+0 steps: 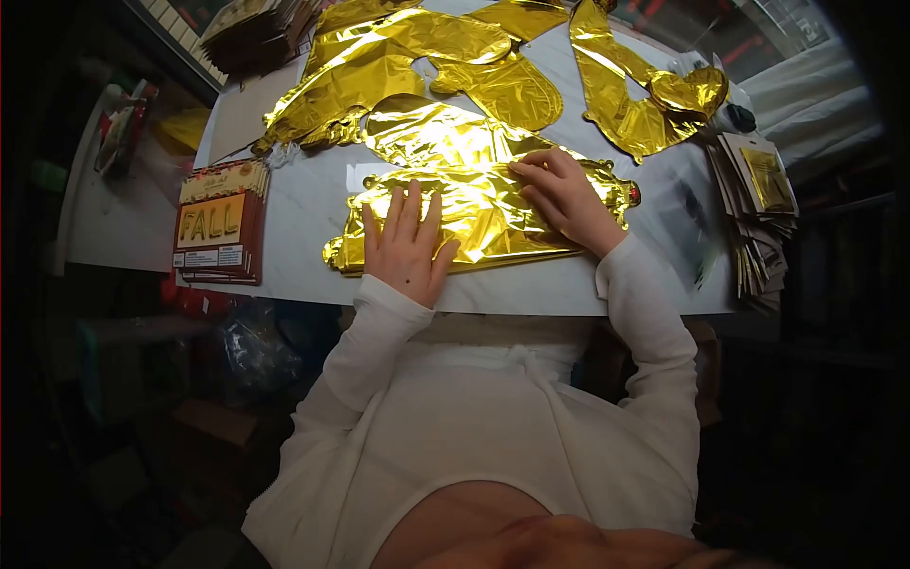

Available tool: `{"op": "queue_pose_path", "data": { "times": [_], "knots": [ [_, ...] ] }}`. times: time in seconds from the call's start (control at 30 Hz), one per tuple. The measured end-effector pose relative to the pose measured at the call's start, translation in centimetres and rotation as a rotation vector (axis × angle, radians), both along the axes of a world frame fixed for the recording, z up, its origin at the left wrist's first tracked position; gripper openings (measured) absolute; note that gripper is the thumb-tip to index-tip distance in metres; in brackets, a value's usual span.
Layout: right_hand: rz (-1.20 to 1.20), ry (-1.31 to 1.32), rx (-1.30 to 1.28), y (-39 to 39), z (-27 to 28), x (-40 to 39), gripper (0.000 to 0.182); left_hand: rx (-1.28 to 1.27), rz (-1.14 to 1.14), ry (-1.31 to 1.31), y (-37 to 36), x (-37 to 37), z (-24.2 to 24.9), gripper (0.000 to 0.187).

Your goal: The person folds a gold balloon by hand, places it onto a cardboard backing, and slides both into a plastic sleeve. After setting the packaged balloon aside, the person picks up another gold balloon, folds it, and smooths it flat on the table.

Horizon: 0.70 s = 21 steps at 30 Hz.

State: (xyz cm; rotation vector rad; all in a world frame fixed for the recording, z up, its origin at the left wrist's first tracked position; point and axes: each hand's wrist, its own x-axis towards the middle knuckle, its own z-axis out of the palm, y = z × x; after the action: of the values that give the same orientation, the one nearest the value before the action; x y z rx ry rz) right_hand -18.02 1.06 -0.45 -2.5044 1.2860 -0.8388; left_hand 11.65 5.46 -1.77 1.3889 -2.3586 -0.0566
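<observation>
A flat, uninflated gold foil balloon [488, 226] lies folded along the near side of the table, its surface wrinkled and shiny. My left hand [405, 245] rests flat on its left part, fingers spread. Over the right part, my right hand [571, 203] has its fingers bent and drawn together at the far fold of the foil, pinching there. Just beyond, another gold foil piece [417, 128] touches the folded one. More gold foil balloons [379, 57] lie loosely heaped behind it.
A marble-patterned table [303, 223] carries everything. To the left stands a stack of packages marked FALL [213, 223]. Cardboard packages [758, 209] lean at the right edge, and a separate gold foil balloon [616, 90] lies back right. Brown cards [251, 38] are piled back left.
</observation>
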Motion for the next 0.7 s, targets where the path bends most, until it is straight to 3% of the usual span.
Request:
{"op": "queue_pose_path", "data": {
  "times": [0.5, 0.6, 0.7],
  "knots": [
    [-0.010, -0.062, 0.081, 0.1, 0.2, -0.6, 0.034, 0.073, 0.025, -0.015, 0.3, 0.0, -1.4, 0.073],
    [-0.020, -0.073, 0.099, 0.7, 1.1, -0.9, 0.040, 0.073, 0.041, -0.048, 0.3, -0.1, -1.2, 0.074],
    [-0.063, 0.121, -0.050, 4.2, 3.4, 3.1, 0.058, 0.079, 0.040, -0.051, 0.2, -0.2, -1.1, 0.073]
  ]
}}
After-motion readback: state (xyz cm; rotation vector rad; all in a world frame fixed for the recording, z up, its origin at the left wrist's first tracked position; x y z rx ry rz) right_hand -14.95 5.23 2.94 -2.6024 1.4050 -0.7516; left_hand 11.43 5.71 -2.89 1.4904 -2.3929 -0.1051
